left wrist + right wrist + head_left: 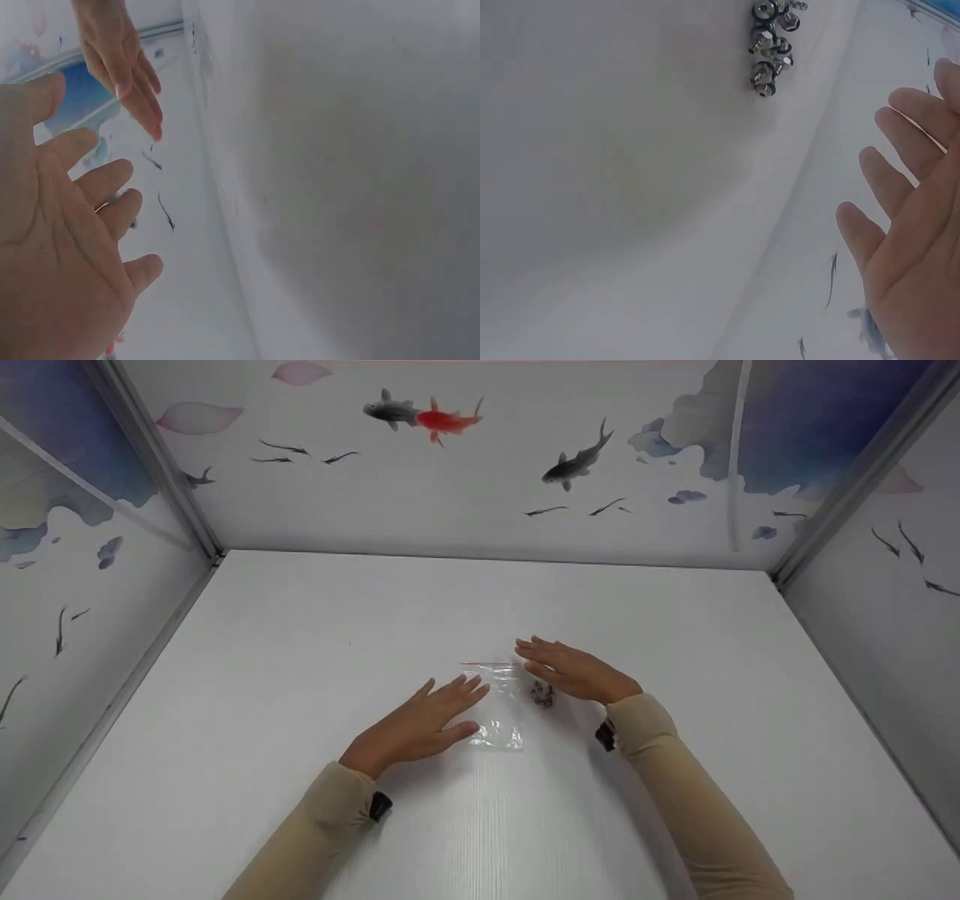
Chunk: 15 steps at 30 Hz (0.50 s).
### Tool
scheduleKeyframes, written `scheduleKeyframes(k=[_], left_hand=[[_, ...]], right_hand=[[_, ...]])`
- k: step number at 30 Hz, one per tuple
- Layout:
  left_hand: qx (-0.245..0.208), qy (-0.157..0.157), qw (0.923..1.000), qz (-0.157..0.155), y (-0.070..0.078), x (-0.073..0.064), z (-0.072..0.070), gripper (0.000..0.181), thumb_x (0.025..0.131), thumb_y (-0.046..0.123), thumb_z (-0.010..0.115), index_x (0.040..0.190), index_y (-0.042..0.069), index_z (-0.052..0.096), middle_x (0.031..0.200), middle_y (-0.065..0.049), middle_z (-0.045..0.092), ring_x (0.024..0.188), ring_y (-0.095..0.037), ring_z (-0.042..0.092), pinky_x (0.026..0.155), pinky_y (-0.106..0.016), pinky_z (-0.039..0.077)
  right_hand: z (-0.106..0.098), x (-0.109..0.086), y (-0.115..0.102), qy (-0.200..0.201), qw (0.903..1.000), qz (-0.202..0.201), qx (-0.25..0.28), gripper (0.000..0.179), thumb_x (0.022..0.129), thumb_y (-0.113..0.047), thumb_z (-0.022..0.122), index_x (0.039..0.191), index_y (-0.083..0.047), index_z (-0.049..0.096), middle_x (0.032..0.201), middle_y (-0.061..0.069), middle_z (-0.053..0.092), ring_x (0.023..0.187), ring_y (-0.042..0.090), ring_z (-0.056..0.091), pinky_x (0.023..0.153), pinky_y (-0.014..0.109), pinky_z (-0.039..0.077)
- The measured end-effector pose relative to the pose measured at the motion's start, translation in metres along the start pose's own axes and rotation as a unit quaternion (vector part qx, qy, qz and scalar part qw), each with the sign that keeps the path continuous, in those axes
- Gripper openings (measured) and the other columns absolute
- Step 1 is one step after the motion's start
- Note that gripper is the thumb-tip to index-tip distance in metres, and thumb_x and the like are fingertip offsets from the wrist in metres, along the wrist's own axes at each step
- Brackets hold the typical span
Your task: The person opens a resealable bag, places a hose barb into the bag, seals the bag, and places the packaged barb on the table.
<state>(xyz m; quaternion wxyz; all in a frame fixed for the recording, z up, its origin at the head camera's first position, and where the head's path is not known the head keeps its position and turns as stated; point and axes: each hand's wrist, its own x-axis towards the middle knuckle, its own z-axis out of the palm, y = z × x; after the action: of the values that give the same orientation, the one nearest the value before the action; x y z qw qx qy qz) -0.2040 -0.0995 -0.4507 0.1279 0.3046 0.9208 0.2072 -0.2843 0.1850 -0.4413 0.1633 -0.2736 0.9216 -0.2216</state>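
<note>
A clear zip bag (504, 701) with a red line along its top lies flat mid-table. My left hand (424, 724) is over the bag's left side with fingers extended and nothing held. To the right of the bag sits a small cluster of shiny metal fittings (541, 695); the right wrist view shows these fittings (765, 49) as rounded and hex-shaped pieces with dark rings. Above them is my right hand (576, 671), its fingers stretched and its palm free. Both palms (60, 232) appear raised off the surface.
The white table (337, 607) is bounded by a back panel (480, 502) and side panels printed with fish and petals. Metal frame posts (169, 472) stand at the back corners. Dark wrist devices (381, 806) show under both beige sleeves (697, 802).
</note>
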Motion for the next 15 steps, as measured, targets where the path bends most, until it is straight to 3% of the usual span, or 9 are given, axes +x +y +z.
scheduleKeyframes(k=[4, 8, 15], left_hand=[[0.015, -0.05, 0.9983, 0.026, 0.004, 0.001, 0.009, 0.06, 0.1, 0.056, 0.031, 0.154, 0.033, 0.017, 0.161, 0.009, 0.016, 0.149, -0.014, 0.012, 0.119, -0.048, 0.004], [0.019, -0.084, 0.9957, 0.032, 0.007, 0.002, 0.014, 0.058, 0.1, 0.056, 0.03, 0.153, 0.035, 0.02, 0.16, 0.011, 0.019, 0.148, -0.012, 0.014, 0.119, -0.047, 0.006], [0.027, -0.107, 0.9937, 0.02, 0.01, 0.0, 0.016, 0.055, 0.101, 0.053, 0.032, 0.152, 0.032, 0.027, 0.158, 0.01, 0.025, 0.148, -0.014, 0.017, 0.119, -0.048, 0.01]], right_hand=[[0.007, 0.01, -0.008, -0.018, 0.9997, 0.001, -0.017, 0.054, 0.103, -0.046, 0.033, 0.152, -0.024, 0.03, 0.16, 0.001, 0.024, 0.148, 0.029, 0.015, 0.117, 0.052, 0.013], [0.013, 0.018, -0.013, -0.037, 0.9989, -0.006, -0.027, 0.053, 0.103, -0.046, 0.034, 0.151, -0.024, 0.032, 0.159, 0.002, 0.024, 0.147, 0.034, 0.017, 0.116, 0.054, 0.014], [0.023, 0.025, -0.017, -0.059, 0.9961, -0.008, -0.065, 0.048, 0.104, -0.038, 0.036, 0.15, -0.024, 0.035, 0.156, -0.005, 0.03, 0.148, 0.018, 0.018, 0.119, 0.044, 0.016]])
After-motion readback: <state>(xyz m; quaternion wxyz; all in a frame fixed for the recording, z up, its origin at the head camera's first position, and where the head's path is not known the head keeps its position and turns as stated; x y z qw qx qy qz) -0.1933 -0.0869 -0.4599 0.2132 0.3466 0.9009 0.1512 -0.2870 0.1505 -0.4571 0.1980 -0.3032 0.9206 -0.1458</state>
